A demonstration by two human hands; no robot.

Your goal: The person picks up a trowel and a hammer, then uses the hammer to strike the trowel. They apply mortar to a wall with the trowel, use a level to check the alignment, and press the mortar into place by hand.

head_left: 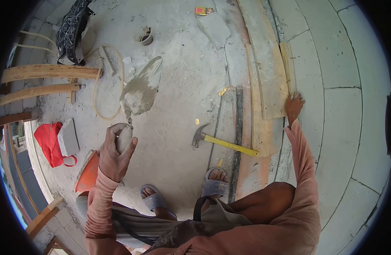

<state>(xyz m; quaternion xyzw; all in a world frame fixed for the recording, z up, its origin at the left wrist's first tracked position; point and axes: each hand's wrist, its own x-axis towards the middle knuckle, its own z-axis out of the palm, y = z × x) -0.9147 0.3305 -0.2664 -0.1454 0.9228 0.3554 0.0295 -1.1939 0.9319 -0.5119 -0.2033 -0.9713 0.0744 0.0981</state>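
My left hand [113, 155] is wrapped round the handle of a pointing trowel [152, 76], whose blade points away from me. A lump of wet grey mortar [138, 97] sits on the blade. Over on the right, my right hand [294, 107] rests beside the near end of a wooden board [270, 85], against the pale block surface [308, 102]. Its fingers look bent, and whether they grip the board's edge is hard to see. Between my hands, a claw hammer [223, 143] with a yellow handle lies with its handle end on the planks.
An orange bucket [87, 172] stands by my left knee. Beyond it are a red bag [51, 144] and a grey block [68, 138]. Timber beams [51, 73] project from the left, near a pale hose [94, 97]. A small cup [146, 39] and dark bag [72, 32] are farther off.
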